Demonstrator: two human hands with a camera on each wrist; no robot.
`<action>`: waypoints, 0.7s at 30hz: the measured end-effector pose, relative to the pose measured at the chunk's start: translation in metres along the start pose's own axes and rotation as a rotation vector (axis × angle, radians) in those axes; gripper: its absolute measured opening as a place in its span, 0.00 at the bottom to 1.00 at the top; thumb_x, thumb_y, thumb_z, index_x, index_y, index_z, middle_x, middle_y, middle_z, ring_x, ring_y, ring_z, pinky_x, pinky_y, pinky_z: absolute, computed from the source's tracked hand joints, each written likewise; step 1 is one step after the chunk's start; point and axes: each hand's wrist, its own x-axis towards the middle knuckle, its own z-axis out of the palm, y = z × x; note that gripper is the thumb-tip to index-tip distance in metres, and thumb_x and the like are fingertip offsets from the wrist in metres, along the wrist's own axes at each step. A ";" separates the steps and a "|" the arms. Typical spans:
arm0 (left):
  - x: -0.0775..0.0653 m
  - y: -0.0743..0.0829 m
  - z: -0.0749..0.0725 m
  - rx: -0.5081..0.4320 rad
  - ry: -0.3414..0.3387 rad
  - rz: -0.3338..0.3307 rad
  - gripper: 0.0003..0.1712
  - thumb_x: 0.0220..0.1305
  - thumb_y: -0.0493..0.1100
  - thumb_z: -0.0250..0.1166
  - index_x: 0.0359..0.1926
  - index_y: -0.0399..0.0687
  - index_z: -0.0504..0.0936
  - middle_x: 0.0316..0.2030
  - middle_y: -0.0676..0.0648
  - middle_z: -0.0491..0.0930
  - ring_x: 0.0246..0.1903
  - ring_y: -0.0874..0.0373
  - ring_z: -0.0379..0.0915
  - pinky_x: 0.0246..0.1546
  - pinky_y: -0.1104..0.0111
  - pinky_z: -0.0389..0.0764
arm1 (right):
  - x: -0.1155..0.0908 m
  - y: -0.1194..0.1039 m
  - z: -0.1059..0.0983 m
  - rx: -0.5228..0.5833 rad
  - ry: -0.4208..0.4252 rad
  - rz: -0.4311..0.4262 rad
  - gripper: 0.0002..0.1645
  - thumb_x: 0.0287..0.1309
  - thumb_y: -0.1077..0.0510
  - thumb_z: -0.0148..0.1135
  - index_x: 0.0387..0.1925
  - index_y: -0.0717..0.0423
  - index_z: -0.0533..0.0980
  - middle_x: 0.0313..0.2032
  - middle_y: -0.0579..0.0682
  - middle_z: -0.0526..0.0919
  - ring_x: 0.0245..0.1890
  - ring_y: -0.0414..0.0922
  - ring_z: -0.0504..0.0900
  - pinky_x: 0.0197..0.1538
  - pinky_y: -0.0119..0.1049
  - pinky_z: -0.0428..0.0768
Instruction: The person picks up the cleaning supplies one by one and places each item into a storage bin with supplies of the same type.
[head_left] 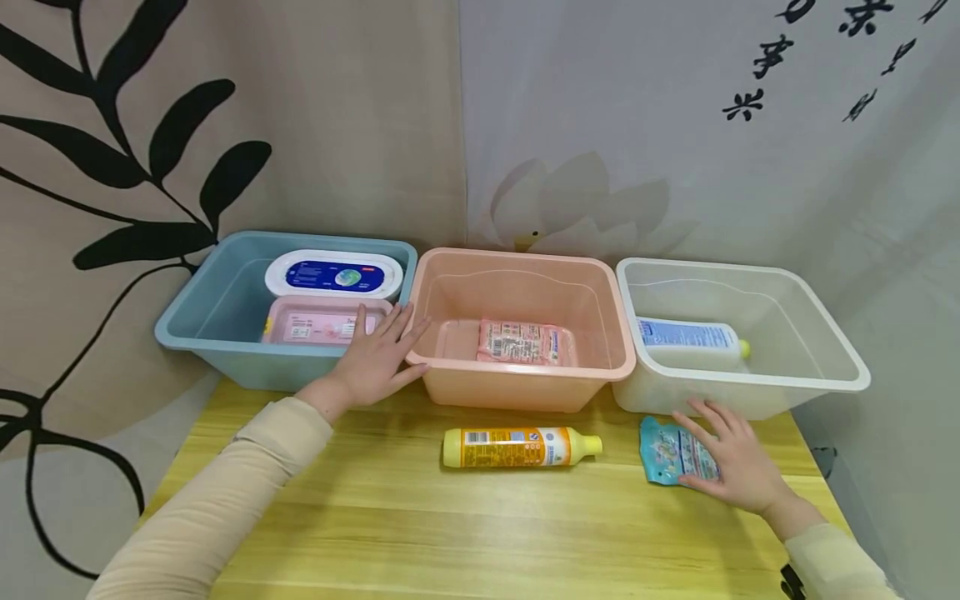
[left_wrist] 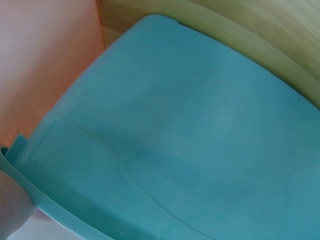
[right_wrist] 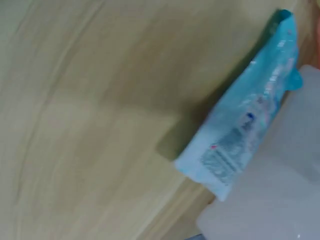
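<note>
My left hand (head_left: 375, 362) lies with fingers spread over the front right corner of the blue bin (head_left: 225, 343), beside the peach bin (head_left: 495, 385). In the left wrist view a fingertip (left_wrist: 14, 202) shows at the blue bin's rim. Under those fingers, inside the blue bin, is a pink pack (head_left: 315, 321), with a white wipes pack with a blue label (head_left: 333, 275) behind it. My right hand (head_left: 742, 467) hovers with spread fingers over a teal pouch (head_left: 663, 454), partly covering it. The right wrist view shows the pouch (right_wrist: 240, 125) beside the white bin's wall (right_wrist: 280, 175).
A yellow bottle (head_left: 517, 447) lies on its side on the wooden table (head_left: 480, 533), between the hands. The peach bin holds a pink printed packet (head_left: 521, 342). A white bottle with a blue label (head_left: 690, 342) lies in the white bin (head_left: 795, 367). Curtains hang behind.
</note>
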 end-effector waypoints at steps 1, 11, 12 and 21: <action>0.000 0.000 0.000 -0.001 -0.005 -0.004 0.42 0.66 0.66 0.44 0.73 0.53 0.47 0.73 0.39 0.41 0.72 0.42 0.39 0.66 0.37 0.27 | -0.002 0.001 0.002 0.004 -0.021 0.012 0.50 0.48 0.22 0.51 0.63 0.51 0.67 0.59 0.64 0.67 0.58 0.65 0.61 0.50 0.65 0.62; 0.001 0.001 -0.001 0.006 0.006 -0.001 0.41 0.66 0.65 0.46 0.73 0.52 0.50 0.73 0.39 0.42 0.72 0.43 0.40 0.66 0.37 0.28 | -0.019 0.013 0.024 -0.002 -0.178 0.098 0.52 0.37 0.34 0.68 0.65 0.47 0.64 0.62 0.64 0.64 0.58 0.69 0.61 0.52 0.67 0.63; 0.001 0.001 -0.001 0.002 0.008 0.000 0.41 0.66 0.65 0.47 0.73 0.52 0.51 0.73 0.39 0.42 0.72 0.43 0.40 0.66 0.37 0.28 | -0.020 0.015 0.025 0.002 -0.187 0.108 0.52 0.38 0.34 0.69 0.66 0.47 0.64 0.62 0.64 0.63 0.58 0.69 0.61 0.52 0.68 0.63; 0.000 0.001 -0.003 -0.009 -0.013 -0.014 0.42 0.66 0.66 0.45 0.73 0.53 0.49 0.73 0.40 0.41 0.73 0.43 0.38 0.66 0.38 0.26 | -0.030 0.023 0.040 0.007 -0.236 0.136 0.49 0.40 0.34 0.68 0.64 0.45 0.65 0.64 0.62 0.62 0.60 0.69 0.60 0.52 0.70 0.60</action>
